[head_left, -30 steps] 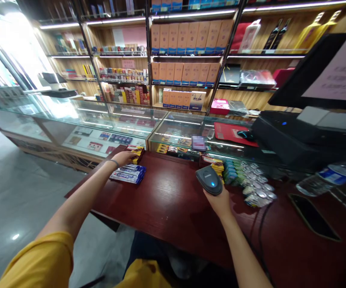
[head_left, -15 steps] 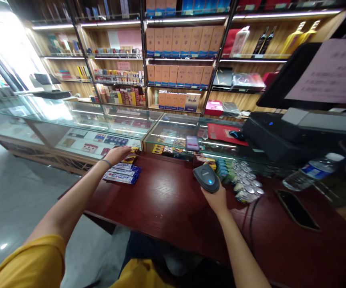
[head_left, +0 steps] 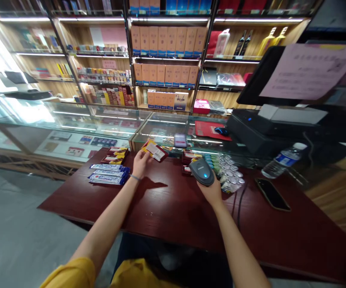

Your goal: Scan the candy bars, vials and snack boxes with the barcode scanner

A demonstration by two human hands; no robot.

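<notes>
In the head view, my left hand (head_left: 141, 164) is closed on the corner of a red-and-yellow snack packet (head_left: 155, 151). The packet is raised over the dark red table, and its pale printed label faces up. My right hand (head_left: 212, 191) is wrapped around a barcode scanner (head_left: 203, 172) with a blue light. The scanner's head points toward the far side, right of the held packet. Left of my left hand lie similar red-and-yellow packets (head_left: 116, 155) and several long blue-and-white packets (head_left: 108, 175). More red-and-yellow packets (head_left: 188, 157) lie just beyond the scanner, partly hidden by it.
Rows of small silver-topped items (head_left: 231, 174) stand right of the scanner. Farther right are a phone (head_left: 272, 194), a water bottle (head_left: 284, 161) and a monitor with a pink paper (head_left: 308, 72). A glass display counter (head_left: 157, 122) borders the table's far edge. A cable runs near my right forearm.
My left hand has moved right from the packets at the left and now holds one raised, label up. The scanner stays in my right hand. The whole view has shifted.
</notes>
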